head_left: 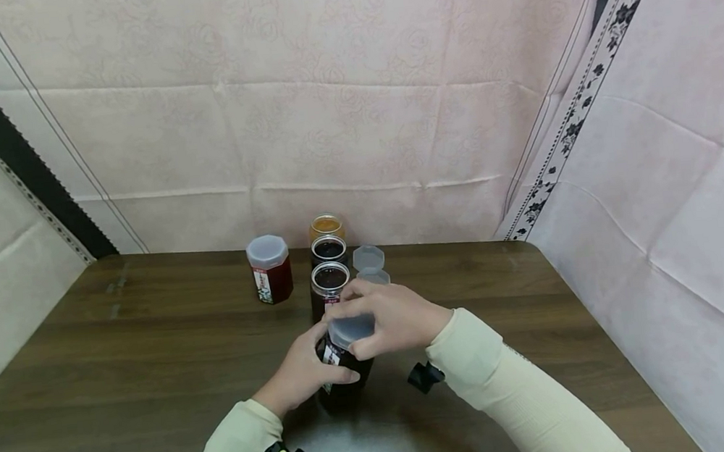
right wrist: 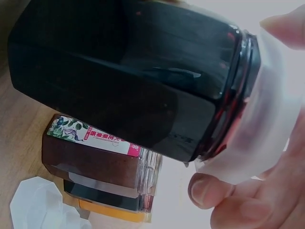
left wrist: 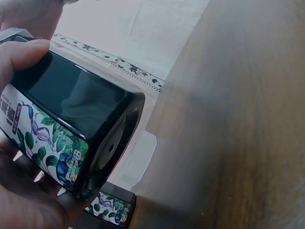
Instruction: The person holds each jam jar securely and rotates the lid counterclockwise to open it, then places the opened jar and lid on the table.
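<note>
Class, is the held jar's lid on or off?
On: the right-wrist view shows the lid over the mouth of the held jar; how tight, cannot tell.

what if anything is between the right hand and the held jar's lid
Nothing visible: the right hand grips the lid directly, while the left hand holds the jar. The three open jars stand beyond it.

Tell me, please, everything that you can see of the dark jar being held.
The dark jar has a glossy, near-black, flat-sided body, glass or plastic by its look, a white, leaf-patterned label and a recessed base. A translucent whitish lid sits on top; how tightly, I cannot tell. The jar tilts, apparently lifted off the wooden table. The left grip wraps the body; the right grip holds the lid.
</note>
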`<control>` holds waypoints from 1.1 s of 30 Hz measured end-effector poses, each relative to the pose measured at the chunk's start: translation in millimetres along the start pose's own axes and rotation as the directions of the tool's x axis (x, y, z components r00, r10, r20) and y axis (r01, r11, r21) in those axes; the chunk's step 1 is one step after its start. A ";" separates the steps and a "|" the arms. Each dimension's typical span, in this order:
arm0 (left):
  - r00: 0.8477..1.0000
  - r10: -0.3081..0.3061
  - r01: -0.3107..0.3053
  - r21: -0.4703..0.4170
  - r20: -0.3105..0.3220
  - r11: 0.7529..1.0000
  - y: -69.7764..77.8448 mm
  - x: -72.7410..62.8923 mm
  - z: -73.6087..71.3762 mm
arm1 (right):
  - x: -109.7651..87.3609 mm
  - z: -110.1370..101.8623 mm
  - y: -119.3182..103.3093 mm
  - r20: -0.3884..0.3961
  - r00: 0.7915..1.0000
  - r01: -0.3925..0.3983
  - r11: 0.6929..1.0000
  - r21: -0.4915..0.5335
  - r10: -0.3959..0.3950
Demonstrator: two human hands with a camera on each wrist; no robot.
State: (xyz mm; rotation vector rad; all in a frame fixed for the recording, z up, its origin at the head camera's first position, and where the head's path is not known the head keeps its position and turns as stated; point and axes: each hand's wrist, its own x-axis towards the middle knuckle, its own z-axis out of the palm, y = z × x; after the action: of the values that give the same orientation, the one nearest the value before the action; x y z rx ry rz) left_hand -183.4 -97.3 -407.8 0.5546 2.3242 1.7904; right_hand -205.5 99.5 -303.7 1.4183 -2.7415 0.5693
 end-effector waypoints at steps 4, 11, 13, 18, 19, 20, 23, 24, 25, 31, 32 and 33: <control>1.000 -0.015 0.015 -0.003 0.015 1.000 0.4 -0.6 -0.6 | -0.8 -0.7 1.3 0.010 1.000 0.015 1.000 0.011 -0.015; 0.998 0.025 -0.023 -0.036 0.062 0.999 -3.4 0.3 -1.5 | -6.3 -9.3 6.3 -0.016 1.000 0.004 0.984 0.181 -0.001; 0.998 0.028 -0.026 -0.032 0.053 0.999 -7.7 -0.8 -1.7 | -9.6 -18.6 8.4 -0.054 0.998 -0.006 0.963 0.269 0.022; 0.999 -0.009 0.008 -0.041 -0.035 0.999 -13.8 -3.6 0.6 | -17.5 -39.6 9.8 -0.132 0.989 -0.009 0.934 0.358 0.060; 0.999 -0.004 0.002 -0.046 -0.047 0.999 -13.1 -3.4 1.0 | -17.9 -40.5 10.3 -0.133 0.989 -0.009 0.933 0.360 0.061; 0.998 0.005 -0.008 -0.053 -0.056 0.999 -12.0 -3.0 1.4 | -18.2 -40.6 10.8 -0.130 0.990 -0.009 0.931 0.364 0.061; 0.996 0.018 -0.022 -0.055 -0.082 0.998 -7.5 -1.7 2.1 | -17.9 -37.5 13.1 -0.120 0.991 -0.005 0.928 0.372 0.053; 0.995 0.013 -0.018 -0.054 -0.094 0.998 -6.2 -1.6 2.2 | -17.4 -36.0 13.8 -0.119 0.992 0.004 0.925 0.379 0.045; 0.994 0.008 -0.014 -0.056 -0.106 0.998 -5.1 -1.7 2.2 | -16.8 -34.7 14.3 -0.118 0.992 0.010 0.924 0.383 0.038; 0.988 -0.001 -0.009 -0.060 -0.153 0.998 -2.7 -2.3 1.7 | -15.9 -30.7 16.6 -0.114 0.993 0.011 0.921 0.390 0.036; 0.987 0.003 -0.012 -0.055 -0.159 0.998 -2.8 -2.2 1.7 | -16.1 -30.4 16.9 -0.113 0.993 0.009 0.920 0.391 0.039; 0.986 0.006 -0.015 -0.050 -0.168 0.999 -2.9 -2.2 1.7 | -16.4 -30.0 17.1 -0.112 0.993 0.005 0.919 0.394 0.042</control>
State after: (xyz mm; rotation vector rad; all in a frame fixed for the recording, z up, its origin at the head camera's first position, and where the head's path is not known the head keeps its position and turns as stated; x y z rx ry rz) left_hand -181.4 -97.2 -411.2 0.4239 2.3768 1.9666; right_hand -214.2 131.0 -283.7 1.3638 -2.6483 1.2240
